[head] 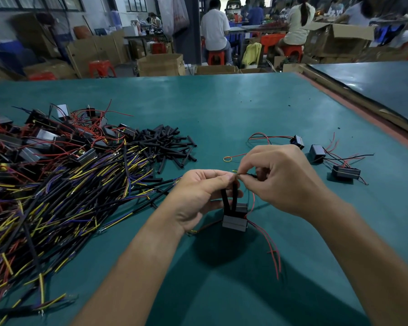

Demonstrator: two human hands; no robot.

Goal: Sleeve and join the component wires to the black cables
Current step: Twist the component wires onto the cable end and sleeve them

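Forearms lead to the left hand [198, 196] and right hand [283, 177], each pinching the wire ends [239, 175] together above the grey component [235, 220], which hangs over the green table [222, 109] with two black sleeves [229, 198] on its leads. Joining seems to be in hand; the twist needs steady fingertips. Loose sleeving [165, 144] and black cables [57, 191] lie left, other units [345, 171] right.

— How many components [317, 152] lie to the right of the right hand [283, 177]?
— Three. A fourth component [234, 217] hangs under both hands, with two black sleeves [226, 198] on it and one wire end [240, 175] pinched.
— And left of the left hand [198, 194]?
— One heap of black cables [57, 196] and one of cut sleeves [167, 144], both past counting.
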